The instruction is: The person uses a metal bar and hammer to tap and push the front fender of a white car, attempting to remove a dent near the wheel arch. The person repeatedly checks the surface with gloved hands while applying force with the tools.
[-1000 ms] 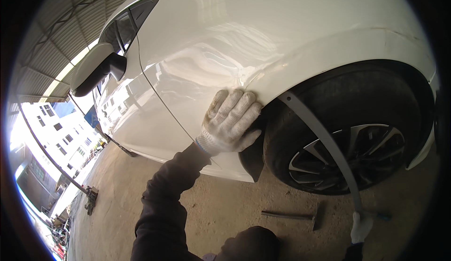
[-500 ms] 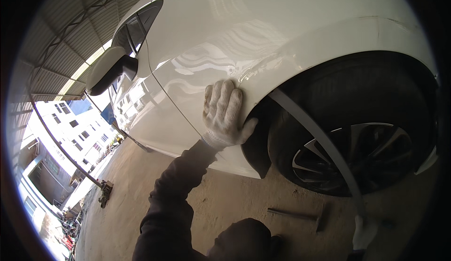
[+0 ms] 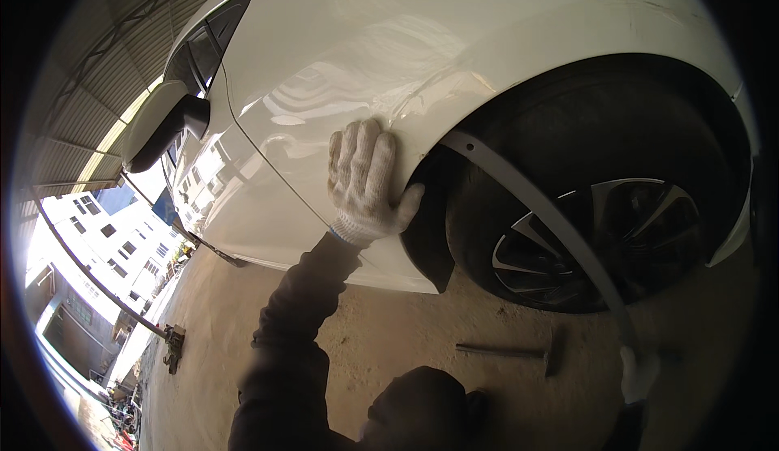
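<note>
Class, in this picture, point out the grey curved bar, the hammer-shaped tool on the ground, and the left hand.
Grey curved bar [image 3: 568, 237]: head view, midway along its length.
Hammer-shaped tool [image 3: 511, 352]: head view, on its handle.
Left hand [image 3: 363, 183]: head view, on its gloved back.

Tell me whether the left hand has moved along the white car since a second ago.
Yes: the left hand has shifted to the left, judged against the black wheel-arch liner.
</note>
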Motion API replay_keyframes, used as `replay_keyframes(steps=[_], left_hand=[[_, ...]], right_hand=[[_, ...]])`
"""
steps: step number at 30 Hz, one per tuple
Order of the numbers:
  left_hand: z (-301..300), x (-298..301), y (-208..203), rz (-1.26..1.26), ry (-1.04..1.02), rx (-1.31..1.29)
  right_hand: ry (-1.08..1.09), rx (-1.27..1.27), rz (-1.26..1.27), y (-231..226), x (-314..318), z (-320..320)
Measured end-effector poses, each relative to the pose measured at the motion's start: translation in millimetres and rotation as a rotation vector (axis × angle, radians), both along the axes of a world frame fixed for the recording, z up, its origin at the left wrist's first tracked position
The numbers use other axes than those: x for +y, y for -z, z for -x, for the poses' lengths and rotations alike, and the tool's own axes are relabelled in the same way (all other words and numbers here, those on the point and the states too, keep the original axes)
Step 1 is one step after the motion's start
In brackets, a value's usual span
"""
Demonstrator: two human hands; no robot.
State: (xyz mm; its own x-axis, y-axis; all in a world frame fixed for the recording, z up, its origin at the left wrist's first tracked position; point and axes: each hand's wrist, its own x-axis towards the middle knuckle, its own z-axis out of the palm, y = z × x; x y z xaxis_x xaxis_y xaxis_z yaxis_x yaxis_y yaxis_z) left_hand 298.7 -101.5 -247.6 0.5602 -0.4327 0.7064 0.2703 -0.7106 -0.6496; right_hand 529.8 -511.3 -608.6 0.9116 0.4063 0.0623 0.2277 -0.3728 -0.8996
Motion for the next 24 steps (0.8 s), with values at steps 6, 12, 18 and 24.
replay_keyframes(steps=[6, 12, 18, 24], left_hand=[[3.7, 7.7, 3.9, -0.041, -0.033, 0.024], [2.8, 6.9, 4.2, -0.091, -0.086, 0.017], [4.3, 6.9, 3.1, -0.098, -0.121, 0.0], [15.7, 7.9, 1.0, -0.065, -0.114, 0.086]], right_hand=[[-0.013, 0.146, -0.237, 8.2, 18.4, 25.9], [-0.045, 0.196, -0.258, 19.3, 30.5, 31.7], [-0.068, 0.097, -0.096, 22.7, 40.5, 25.0], [-0.039, 0.076, -0.088, 81.3, 58.9, 19.3]])
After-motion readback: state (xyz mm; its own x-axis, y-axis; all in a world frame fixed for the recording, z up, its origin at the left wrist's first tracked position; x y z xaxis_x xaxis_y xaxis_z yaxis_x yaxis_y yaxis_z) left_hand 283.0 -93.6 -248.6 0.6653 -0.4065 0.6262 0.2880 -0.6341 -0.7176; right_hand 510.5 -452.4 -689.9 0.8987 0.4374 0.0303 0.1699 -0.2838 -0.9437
